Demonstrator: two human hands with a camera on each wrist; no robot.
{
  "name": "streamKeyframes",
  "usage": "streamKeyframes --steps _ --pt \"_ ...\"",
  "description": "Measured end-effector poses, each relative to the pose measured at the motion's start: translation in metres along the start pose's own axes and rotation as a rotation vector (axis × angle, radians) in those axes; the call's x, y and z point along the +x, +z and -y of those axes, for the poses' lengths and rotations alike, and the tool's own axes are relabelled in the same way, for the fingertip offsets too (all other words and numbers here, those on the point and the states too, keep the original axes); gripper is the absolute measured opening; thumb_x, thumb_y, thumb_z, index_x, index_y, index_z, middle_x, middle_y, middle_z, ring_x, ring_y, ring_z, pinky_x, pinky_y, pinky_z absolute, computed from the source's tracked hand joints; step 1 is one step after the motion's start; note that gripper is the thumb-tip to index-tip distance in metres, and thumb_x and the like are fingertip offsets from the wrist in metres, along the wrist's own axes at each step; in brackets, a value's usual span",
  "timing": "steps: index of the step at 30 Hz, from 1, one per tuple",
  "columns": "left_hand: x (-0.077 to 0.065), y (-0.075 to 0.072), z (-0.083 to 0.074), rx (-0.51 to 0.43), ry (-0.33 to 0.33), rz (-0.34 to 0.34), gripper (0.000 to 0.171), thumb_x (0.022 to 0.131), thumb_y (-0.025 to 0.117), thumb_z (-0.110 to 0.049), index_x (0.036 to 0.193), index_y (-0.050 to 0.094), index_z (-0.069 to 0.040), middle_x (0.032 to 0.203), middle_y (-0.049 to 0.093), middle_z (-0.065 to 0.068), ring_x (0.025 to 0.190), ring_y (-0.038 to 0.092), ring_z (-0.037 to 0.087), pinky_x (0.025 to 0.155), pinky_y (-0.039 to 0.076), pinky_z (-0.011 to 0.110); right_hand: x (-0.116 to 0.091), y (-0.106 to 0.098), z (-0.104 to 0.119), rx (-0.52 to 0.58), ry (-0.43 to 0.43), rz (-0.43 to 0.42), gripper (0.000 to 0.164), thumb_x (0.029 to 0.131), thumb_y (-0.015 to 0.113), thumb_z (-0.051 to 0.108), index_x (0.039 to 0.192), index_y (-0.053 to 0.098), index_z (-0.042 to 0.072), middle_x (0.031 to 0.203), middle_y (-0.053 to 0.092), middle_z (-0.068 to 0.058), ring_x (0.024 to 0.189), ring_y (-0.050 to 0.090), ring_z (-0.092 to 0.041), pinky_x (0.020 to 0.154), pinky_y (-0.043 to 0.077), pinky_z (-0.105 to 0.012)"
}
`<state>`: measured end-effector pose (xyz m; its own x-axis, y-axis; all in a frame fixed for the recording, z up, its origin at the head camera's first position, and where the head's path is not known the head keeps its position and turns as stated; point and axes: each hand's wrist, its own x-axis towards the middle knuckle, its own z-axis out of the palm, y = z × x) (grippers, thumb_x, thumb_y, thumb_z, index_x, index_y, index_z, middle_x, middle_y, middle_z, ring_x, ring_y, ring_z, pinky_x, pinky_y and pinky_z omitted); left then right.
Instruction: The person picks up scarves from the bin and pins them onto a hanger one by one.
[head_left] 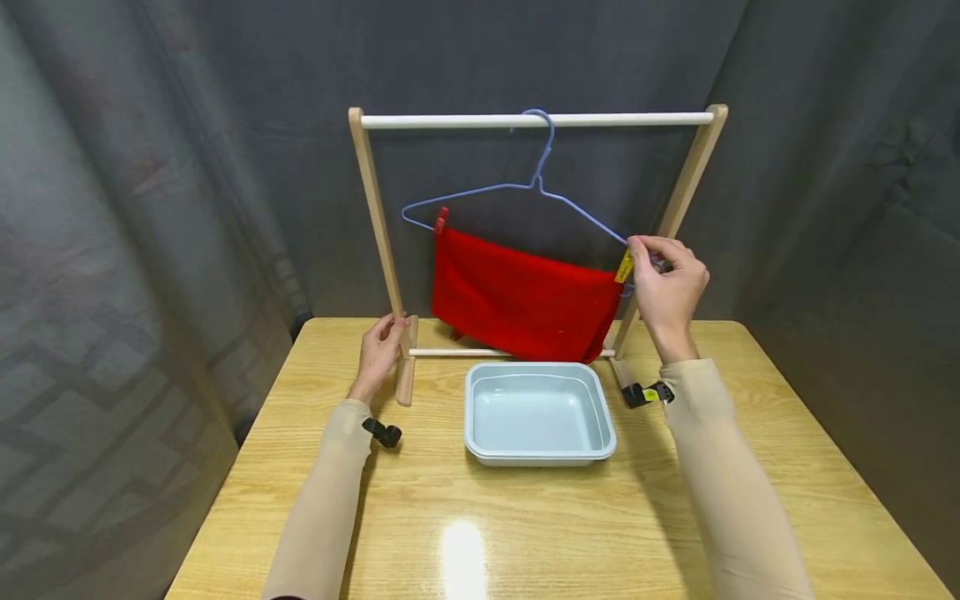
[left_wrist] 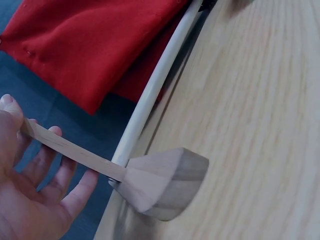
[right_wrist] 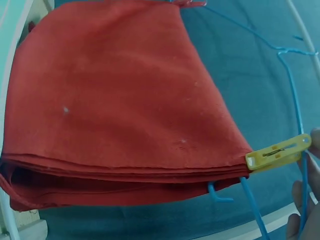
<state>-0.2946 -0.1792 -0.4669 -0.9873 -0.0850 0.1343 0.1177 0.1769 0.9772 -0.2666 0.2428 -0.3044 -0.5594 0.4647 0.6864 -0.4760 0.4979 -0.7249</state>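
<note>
A folded red cloth (head_left: 525,292) hangs aslant from a blue wire hanger (head_left: 480,192), its right end lower than its left. At the cloth's left corner sits a red clothespin (head_left: 441,221). A yellow clothespin (right_wrist: 277,154) bites the folded layers at the other corner; my right hand (head_left: 671,279) pinches its outer end, fingers close around the hanger wire. My left hand (head_left: 378,354) grips the left wooden post (left_wrist: 75,152) of the drying rack low down, thumb on one side and fingers on the other.
The rack's white top bar (head_left: 450,122) carries the hanger hook. Before the rack, a pale blue basin (head_left: 540,454) stands on the wooden table (head_left: 360,517). Grey curtains (head_left: 150,250) surround the table's back and sides.
</note>
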Motion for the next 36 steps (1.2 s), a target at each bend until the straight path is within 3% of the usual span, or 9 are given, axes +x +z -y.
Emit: streamKeyframes --steps 3,10,15,22,24,27,31,34,36 --pt "-0.001 0.0 0.0 -0.006 -0.009 0.005 0.051 0.113 0.053 -0.036 0.152 0.057 -0.003 0.147 0.062 0.028 0.14 0.057 0.038 0.113 0.049 0.059 -0.002 -0.004 0.002 0.026 0.019 0.006 0.012 0.093 0.082 0.013 0.095 0.086 0.003 0.081 0.071 0.022 0.074 0.056 0.007 0.071 0.042 -0.016" --pt "-0.001 -0.001 0.003 -0.009 -0.017 0.024 0.051 0.113 0.052 -0.036 0.154 0.056 -0.005 0.15 0.06 0.028 0.144 0.054 0.039 0.116 0.047 0.06 -0.008 -0.019 0.009 0.038 0.069 0.034 0.016 0.096 0.078 0.01 0.104 0.082 -0.004 0.096 0.083 0.0 0.079 0.064 0.007 0.074 0.049 -0.013" --pt "-0.001 -0.002 0.002 -0.016 -0.023 0.023 0.052 0.113 0.053 -0.036 0.153 0.056 -0.004 0.149 0.061 0.026 0.144 0.054 0.039 0.116 0.047 0.059 -0.012 -0.034 0.014 0.065 0.064 0.067 0.019 0.098 0.077 0.013 0.109 0.082 -0.002 0.095 0.079 0.015 0.084 0.067 0.003 0.078 0.051 -0.014" --pt "-0.004 -0.001 0.001 -0.024 -0.019 0.028 0.053 0.113 0.053 -0.036 0.152 0.055 -0.001 0.148 0.061 0.027 0.143 0.054 0.041 0.115 0.048 0.06 -0.025 -0.054 0.009 0.103 0.064 0.009 0.018 0.097 0.077 0.006 0.11 0.08 -0.006 0.093 0.078 0.015 0.079 0.066 0.002 0.075 0.051 -0.014" --pt "-0.004 -0.001 0.0 -0.008 -0.015 0.023 0.053 0.113 0.053 -0.037 0.152 0.056 -0.002 0.148 0.061 0.026 0.141 0.056 0.04 0.113 0.051 0.056 -0.031 -0.059 0.009 0.121 0.057 -0.01 0.018 0.097 0.076 0.005 0.108 0.079 -0.009 0.091 0.077 0.017 0.077 0.065 0.002 0.072 0.049 -0.014" --pt "-0.005 0.001 -0.001 0.035 -0.005 0.005 0.05 0.113 0.052 -0.037 0.151 0.059 -0.005 0.146 0.064 0.026 0.134 0.061 0.039 0.1 0.057 0.039 -0.04 -0.066 0.007 0.156 0.042 -0.037 0.015 0.099 0.071 0.001 0.105 0.077 -0.011 0.087 0.077 0.017 0.073 0.063 0.003 0.065 0.042 -0.013" --pt "-0.004 0.002 -0.003 0.102 0.013 -0.018 0.049 0.114 0.05 -0.037 0.15 0.06 -0.005 0.142 0.067 0.024 0.126 0.064 0.036 0.079 0.05 0.017 -0.052 -0.074 0.001 0.212 0.031 -0.065 0.012 0.102 0.064 -0.003 0.105 0.076 -0.006 0.082 0.075 0.018 0.07 0.061 0.003 0.062 0.038 -0.013" --pt "-0.005 0.002 -0.005 0.142 0.012 -0.018 0.049 0.115 0.048 -0.037 0.152 0.058 -0.006 0.144 0.067 0.021 0.13 0.063 0.034 0.084 0.05 0.019 -0.062 -0.079 -0.006 0.238 0.046 -0.059 0.013 0.104 0.062 -0.001 0.106 0.074 -0.007 0.082 0.075 0.016 0.071 0.061 0.0 0.063 0.041 -0.013" --pt "-0.007 -0.002 -0.01 0.181 0.005 0.007 0.047 0.115 0.047 -0.033 0.152 0.056 -0.005 0.146 0.065 0.023 0.134 0.062 0.036 0.096 0.053 0.03 -0.071 -0.082 -0.01 0.236 0.061 -0.034 0.015 0.105 0.061 0.0 0.108 0.072 -0.009 0.083 0.075 0.017 0.071 0.06 -0.002 0.063 0.042 -0.014"
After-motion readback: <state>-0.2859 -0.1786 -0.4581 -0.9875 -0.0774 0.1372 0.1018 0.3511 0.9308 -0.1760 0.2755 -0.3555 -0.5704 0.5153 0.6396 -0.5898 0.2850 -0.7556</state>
